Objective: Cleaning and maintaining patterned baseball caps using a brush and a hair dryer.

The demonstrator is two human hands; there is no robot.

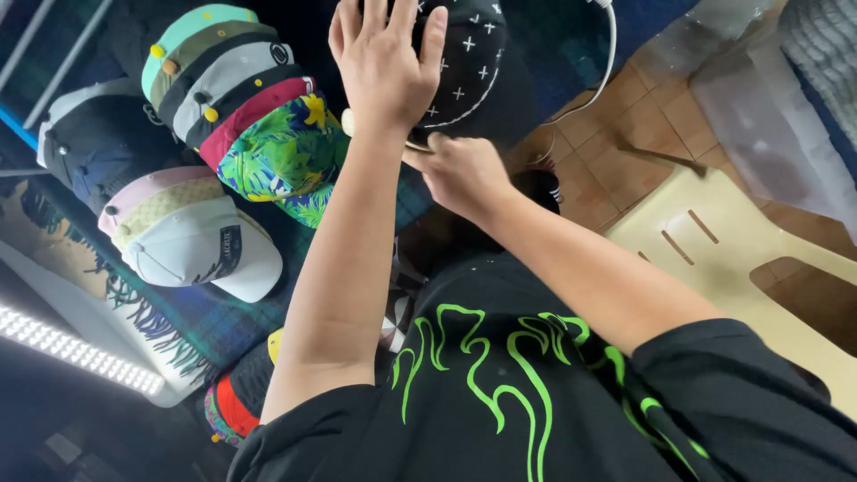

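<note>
We have our left hand point(386, 62) laid flat, fingers spread, on the crown of a black cap with white cross marks point(473, 67), which sits at the top of the display, just right of the stacked caps. Our right hand point(462, 174) is below it, at the cap's lower edge, fingers curled in as if pinching the brim or a pale tag there; we cannot tell exactly what it grips, since the left forearm crosses in front. The black cap looks still in the middle of being handled, pressed and adjusted rather than settled in a row. To the left, the other caps seem already arranged: a tropical leaf-print cap point(281, 161) fronts one overlapping stack, and a white cap point(210, 254) fronts a second stack lower down, all resting on a dark plaid cloth point(232, 326). A red and black cap point(234, 406) lies apart near our shirt, seemingly not yet placed. A cream plastic chair point(759, 277) stands on the tiled floor to the right.
</note>
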